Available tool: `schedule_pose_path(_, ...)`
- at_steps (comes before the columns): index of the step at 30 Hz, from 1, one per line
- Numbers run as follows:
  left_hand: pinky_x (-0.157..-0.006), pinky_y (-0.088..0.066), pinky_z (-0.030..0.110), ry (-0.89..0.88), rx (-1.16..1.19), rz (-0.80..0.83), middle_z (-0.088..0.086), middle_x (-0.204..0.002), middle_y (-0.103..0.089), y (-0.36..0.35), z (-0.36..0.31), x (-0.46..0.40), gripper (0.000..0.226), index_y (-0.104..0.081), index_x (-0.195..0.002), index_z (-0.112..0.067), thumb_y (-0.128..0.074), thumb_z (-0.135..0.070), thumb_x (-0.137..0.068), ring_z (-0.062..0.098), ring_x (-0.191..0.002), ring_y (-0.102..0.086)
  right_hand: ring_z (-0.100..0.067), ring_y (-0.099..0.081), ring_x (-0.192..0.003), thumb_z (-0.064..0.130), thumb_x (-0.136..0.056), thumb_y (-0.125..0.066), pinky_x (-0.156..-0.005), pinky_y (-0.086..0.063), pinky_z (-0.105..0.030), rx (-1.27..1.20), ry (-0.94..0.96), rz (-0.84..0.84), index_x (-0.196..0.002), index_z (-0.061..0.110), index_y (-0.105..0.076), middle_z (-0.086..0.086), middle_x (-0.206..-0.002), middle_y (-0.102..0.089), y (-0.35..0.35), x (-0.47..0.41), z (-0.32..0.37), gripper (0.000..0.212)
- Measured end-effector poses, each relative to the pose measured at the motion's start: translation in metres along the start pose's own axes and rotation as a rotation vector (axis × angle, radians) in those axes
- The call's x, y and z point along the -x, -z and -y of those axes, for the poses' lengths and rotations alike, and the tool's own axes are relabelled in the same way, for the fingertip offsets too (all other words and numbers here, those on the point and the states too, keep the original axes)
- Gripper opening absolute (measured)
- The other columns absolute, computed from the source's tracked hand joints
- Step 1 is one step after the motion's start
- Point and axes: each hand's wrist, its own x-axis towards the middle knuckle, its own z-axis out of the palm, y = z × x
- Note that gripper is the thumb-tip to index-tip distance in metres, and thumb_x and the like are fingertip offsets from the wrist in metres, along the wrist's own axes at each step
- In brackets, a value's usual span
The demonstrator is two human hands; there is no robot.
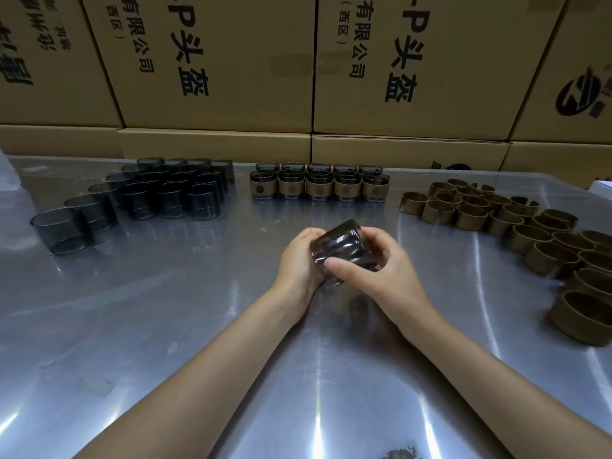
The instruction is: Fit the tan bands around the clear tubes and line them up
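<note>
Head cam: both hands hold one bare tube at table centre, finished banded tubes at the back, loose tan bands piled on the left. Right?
Not quite. The head view shows the loose tan bands on the right; the left holds unbanded tubes. Otherwise correct: left hand and right hand hold one bare tube, banded tubes behind.

I see smoky grey tubes point(172, 190), tan bands point(496, 213) with a dark round emblem on the fitted ones, a silvery streaked surface point(165, 326), and brown boxes point(215, 61) with black lettering.
</note>
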Motion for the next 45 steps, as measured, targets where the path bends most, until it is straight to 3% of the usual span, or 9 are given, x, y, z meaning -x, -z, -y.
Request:
schedule_pose_path(3, -0.044, -0.044, 0.024, -0.148, -0.215, 0.011, 0.005, -0.057, -0.057, 0.007, 0.003, -0.004, 0.026, -0.053, -0.069, -0.014, -0.048, 0.003, -0.087, 0.019, -0.048, -0.052, -0.010, -0.065, -0.097, 0.015, -0.067, -0.086, -0.079, -0.051, -0.017, -0.056, 0.016, -0.036, -0.110, 0.017, -0.057, -0.002, -0.106, -0.065, 0.002, 0.000, -0.001, 0.052)
schedule_pose_path(6, -0.068, -0.048, 0.034, -0.249, -0.273, -0.064, 0.000, -0.071, -0.061, 0.008, 0.005, -0.005, 0.028, -0.057, -0.072, -0.017, -0.049, 0.007, -0.085, 0.018, -0.069, -0.057, 0.005, -0.059, -0.091, 0.004, -0.067, -0.085, -0.079, -0.045, -0.009, -0.013, 0.074, -0.074, -0.109, 0.021, -0.049, 0.007, -0.102, -0.061, 0.003, -0.001, -0.004, 0.058)
schedule_pose_path(11, -0.082, -0.047, 0.016, -0.384, -0.242, 0.009, -0.002, -0.093, -0.072, 0.002, 0.001, 0.002, 0.021, -0.072, -0.089, -0.017, -0.052, -0.013, -0.096, 0.012, -0.094, -0.065, 0.004, -0.058, -0.099, 0.002, -0.064, -0.085, -0.087, -0.048, -0.018, 0.139, 0.148, -0.073, -0.110, 0.025, -0.053, 0.017, -0.104, -0.060, 0.004, -0.007, -0.012, 0.061)
schedule_pose_path(16, -0.075, -0.050, 0.019, -0.346, -0.213, 0.054, -0.002, -0.083, -0.071, -0.005, 0.006, 0.008, 0.025, -0.073, -0.084, -0.020, -0.052, -0.023, -0.098, 0.009, -0.083, -0.064, -0.013, -0.056, -0.108, 0.008, -0.064, -0.085, -0.096, -0.047, -0.036, 0.232, 0.194, -0.136, -0.108, 0.032, -0.056, 0.006, -0.107, -0.062, 0.003, -0.008, -0.014, 0.058)
schedule_pose_path(25, -0.077, -0.054, 0.038, -0.116, -0.047, 0.023, 0.009, -0.081, -0.067, -0.007, 0.010, 0.009, 0.023, -0.059, -0.073, -0.016, -0.070, -0.032, -0.086, 0.022, -0.081, -0.066, 0.012, -0.051, -0.104, 0.005, -0.062, -0.085, -0.086, -0.042, -0.005, 0.243, 0.249, 0.000, -0.116, 0.048, -0.050, 0.004, -0.112, -0.043, 0.001, -0.003, -0.018, 0.078)
schedule_pose_path(31, -0.078, -0.056, 0.030, -0.126, -0.179, 0.127, 0.008, -0.098, -0.066, -0.011, 0.010, 0.014, 0.058, -0.053, -0.102, -0.010, -0.079, -0.034, -0.056, 0.015, -0.088, -0.068, 0.013, -0.049, -0.103, 0.009, -0.060, -0.087, -0.086, -0.042, -0.007, 0.238, 0.190, -0.006, -0.116, 0.037, -0.058, -0.005, -0.116, -0.050, 0.003, -0.005, -0.017, 0.070)
schedule_pose_path(35, -0.091, -0.054, 0.035, -0.159, -0.249, 0.191, 0.012, -0.111, -0.066, -0.009, 0.014, 0.016, 0.062, -0.053, -0.113, -0.008, -0.079, -0.025, -0.059, 0.021, -0.105, -0.066, 0.013, -0.049, -0.101, 0.000, -0.060, -0.084, -0.081, -0.040, -0.001, 0.181, 0.122, -0.039, -0.112, 0.034, -0.058, -0.012, -0.116, -0.055, 0.006, -0.007, -0.015, 0.067)
schedule_pose_path(39, -0.098, -0.050, 0.037, -0.127, -0.115, 0.321, 0.014, -0.117, -0.067, -0.005, 0.013, 0.012, 0.057, -0.057, -0.120, -0.005, -0.077, -0.008, -0.066, 0.025, -0.111, -0.064, -0.019, -0.056, -0.116, -0.007, -0.063, -0.079, -0.099, -0.047, -0.027, 0.048, 0.055, -0.032, -0.118, 0.021, -0.061, -0.014, -0.119, -0.060, 0.013, -0.010, -0.015, 0.065)
schedule_pose_path(45, -0.097, -0.049, 0.021, -0.006, 0.035, 0.549, 0.009, -0.121, -0.066, 0.008, 0.001, 0.007, 0.047, -0.056, -0.130, -0.003, -0.060, -0.005, -0.083, 0.014, -0.111, -0.063, -0.017, -0.064, -0.106, -0.009, -0.063, -0.077, -0.091, -0.050, -0.035, -0.175, -0.026, 0.022, -0.121, 0.022, -0.060, -0.008, -0.114, -0.068, 0.019, -0.012, -0.017, 0.067)
